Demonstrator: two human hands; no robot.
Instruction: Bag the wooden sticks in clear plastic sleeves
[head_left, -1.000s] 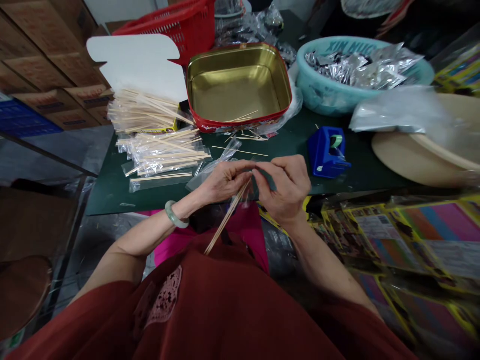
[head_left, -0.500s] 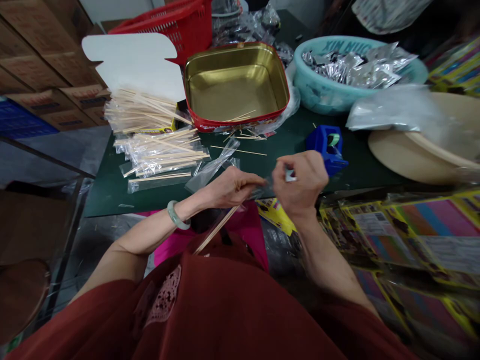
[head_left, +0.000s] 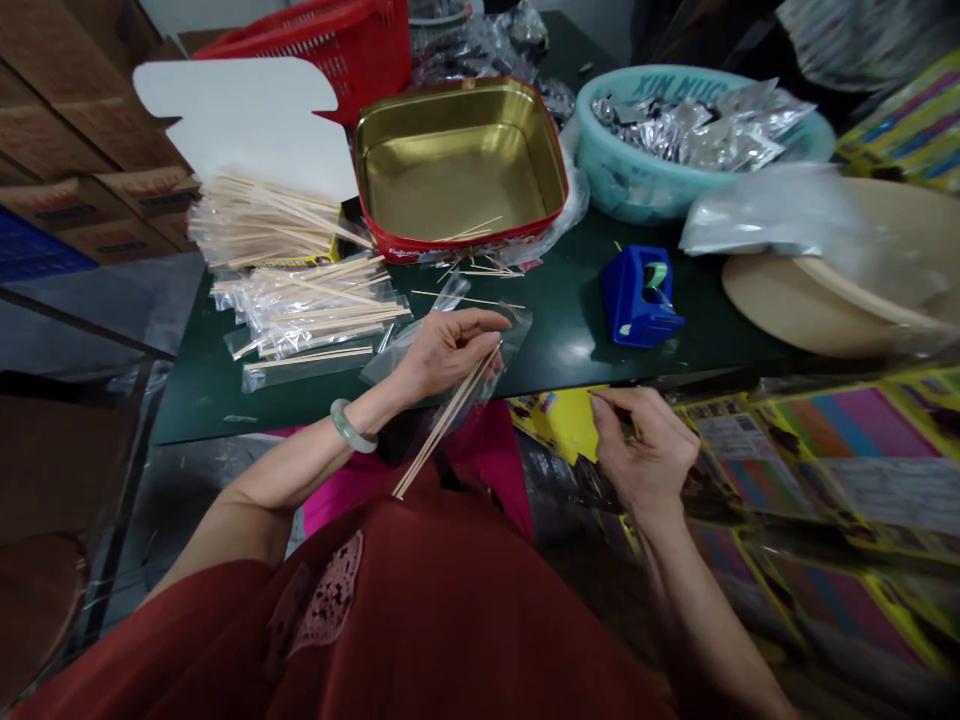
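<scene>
My left hand (head_left: 442, 352) is closed on a small bundle of thin wooden sticks (head_left: 439, 428) that sits in a clear plastic sleeve (head_left: 504, 335); the sticks slant down toward my lap. My right hand (head_left: 646, 455) is lower and to the right, off the table's front edge, with thumb and fingers pinched together over colourful printed packets (head_left: 810, 450). I cannot make out what the pinch holds. A blue tape dispenser (head_left: 636, 296) stands on the dark green table (head_left: 570, 320) between the two hands.
Bagged stick bundles (head_left: 307, 305) pile at the left beside a white card (head_left: 240, 115). A red tin with a gold inside (head_left: 457, 165) holds a few sticks. Behind are a red basket (head_left: 322, 45) and a teal basin of foil packets (head_left: 697, 135); a tan round tray (head_left: 825, 300) lies at the right.
My right hand left the sleeve's end, passed near the tape dispenser and dropped to the lower right over the printed packets. My left hand kept hold of the sticks.
</scene>
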